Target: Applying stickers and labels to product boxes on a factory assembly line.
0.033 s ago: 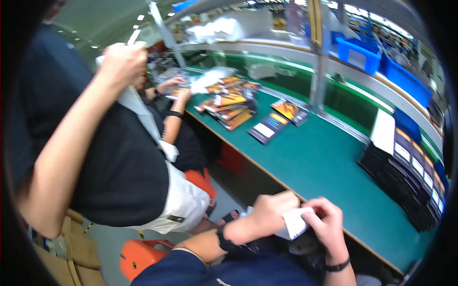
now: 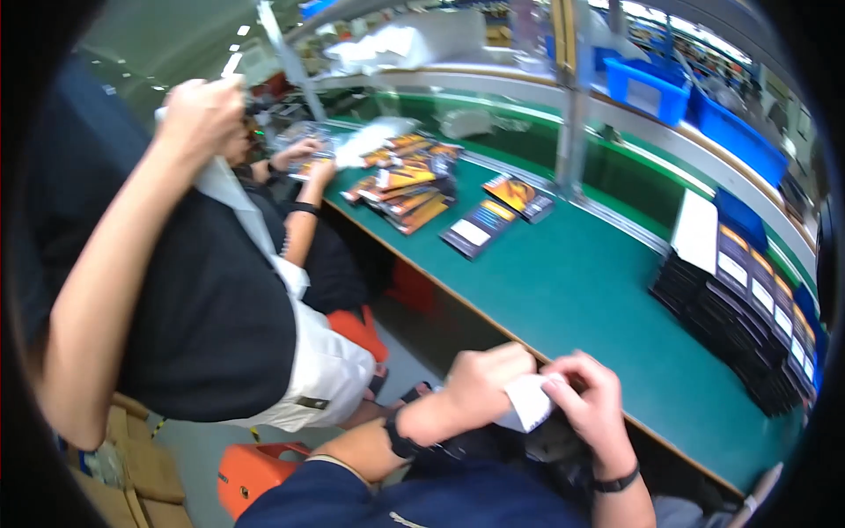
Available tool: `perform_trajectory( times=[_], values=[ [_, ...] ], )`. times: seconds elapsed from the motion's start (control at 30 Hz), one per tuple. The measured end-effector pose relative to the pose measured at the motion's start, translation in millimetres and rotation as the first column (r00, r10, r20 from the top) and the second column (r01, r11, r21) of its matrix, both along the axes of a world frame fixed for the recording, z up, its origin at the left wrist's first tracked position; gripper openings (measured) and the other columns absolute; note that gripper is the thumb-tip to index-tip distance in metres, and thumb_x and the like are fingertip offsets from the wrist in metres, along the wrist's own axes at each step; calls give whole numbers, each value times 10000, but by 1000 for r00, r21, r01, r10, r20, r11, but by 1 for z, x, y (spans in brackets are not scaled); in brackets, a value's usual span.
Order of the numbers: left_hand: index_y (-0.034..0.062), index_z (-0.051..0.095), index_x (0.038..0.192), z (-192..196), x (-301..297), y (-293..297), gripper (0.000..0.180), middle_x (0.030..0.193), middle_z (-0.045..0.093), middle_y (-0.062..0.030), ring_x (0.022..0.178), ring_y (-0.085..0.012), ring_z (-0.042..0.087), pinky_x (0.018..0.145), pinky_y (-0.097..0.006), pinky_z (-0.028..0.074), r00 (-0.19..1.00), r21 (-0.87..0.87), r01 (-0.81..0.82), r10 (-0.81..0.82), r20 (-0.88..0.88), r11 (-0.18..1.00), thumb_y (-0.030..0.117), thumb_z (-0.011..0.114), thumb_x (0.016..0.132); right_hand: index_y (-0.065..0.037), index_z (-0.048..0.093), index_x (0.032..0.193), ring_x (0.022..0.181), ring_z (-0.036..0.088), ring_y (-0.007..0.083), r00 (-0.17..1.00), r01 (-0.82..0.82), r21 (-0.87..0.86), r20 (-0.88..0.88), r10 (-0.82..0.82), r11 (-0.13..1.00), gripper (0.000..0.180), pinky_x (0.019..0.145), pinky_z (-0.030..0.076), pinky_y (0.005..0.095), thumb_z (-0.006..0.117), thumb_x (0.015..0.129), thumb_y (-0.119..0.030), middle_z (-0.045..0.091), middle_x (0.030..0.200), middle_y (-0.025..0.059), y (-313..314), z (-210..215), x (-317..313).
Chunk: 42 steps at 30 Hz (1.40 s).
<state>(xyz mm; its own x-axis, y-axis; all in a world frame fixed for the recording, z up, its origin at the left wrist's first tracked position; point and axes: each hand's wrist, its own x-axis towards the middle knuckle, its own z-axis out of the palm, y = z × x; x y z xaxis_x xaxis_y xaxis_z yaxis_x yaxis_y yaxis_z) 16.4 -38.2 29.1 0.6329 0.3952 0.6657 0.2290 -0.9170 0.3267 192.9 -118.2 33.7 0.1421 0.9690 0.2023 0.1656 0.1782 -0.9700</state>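
The white slip [image 2: 526, 405] is at the near edge of the green table [image 2: 546, 290], grasped by the curled fingers of the left hand [image 2: 486, 383] and pinched by the right [image 2: 588, 394]. It is not yet set down, so this handling seems unfinished. Loose packages [image 2: 409, 187] lie far left; stacked boxes [image 2: 735, 321] stand right. Blue bins [image 2: 647, 92] sit beyond; a co-worker [image 2: 202, 308] stands left.

A small white paper [image 2: 528, 405] is bent and tilted, held up between the left hand [image 2: 487, 385] and right hand [image 2: 593, 403].
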Motion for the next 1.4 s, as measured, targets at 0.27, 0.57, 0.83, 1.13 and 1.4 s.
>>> perform_trajectory(
  times=[0.27,0.57,0.83,1.13,1.4],
  values=[
    [37,592,748,4,-55,134,182,1279,611,-176,1161,-391,563,983,-440,458,943,-58,-332,333,15,941,146,737,742,-7,697,917,818,637,173,979,192,413,-19,-202,890,71,719,532,291,714,850,11,624,984,108,32,16,7],
    [50,579,738,-23,-19,104,235,1435,528,-157,1334,-397,445,1079,-478,367,974,-91,-51,30,-222,995,206,750,780,18,669,899,714,601,78,919,384,124,47,-392,915,62,654,484,210,687,911,-40,654,826,40,28,16,60],
    [53,593,734,-28,15,36,173,1359,585,-156,1352,-322,480,1115,-553,326,964,-224,197,-230,-133,954,129,743,775,-4,677,878,634,550,64,911,314,-72,303,-279,947,125,593,457,248,733,884,-115,638,701,25,43,10,72],
    [50,614,755,-48,2,50,213,1259,567,-171,1213,-362,545,1008,-434,460,959,-208,251,-213,188,945,167,792,762,-5,682,872,623,516,38,901,195,-246,427,-75,949,171,568,435,231,742,891,-163,616,676,-1,70,9,52],
    [42,616,753,-58,1,53,213,1232,587,-162,1178,-352,564,966,-425,480,944,-197,296,-253,213,935,146,802,740,6,692,881,566,561,103,899,236,-227,420,-123,945,158,538,458,283,741,873,-143,656,673,95,63,7,38]
  ],
)
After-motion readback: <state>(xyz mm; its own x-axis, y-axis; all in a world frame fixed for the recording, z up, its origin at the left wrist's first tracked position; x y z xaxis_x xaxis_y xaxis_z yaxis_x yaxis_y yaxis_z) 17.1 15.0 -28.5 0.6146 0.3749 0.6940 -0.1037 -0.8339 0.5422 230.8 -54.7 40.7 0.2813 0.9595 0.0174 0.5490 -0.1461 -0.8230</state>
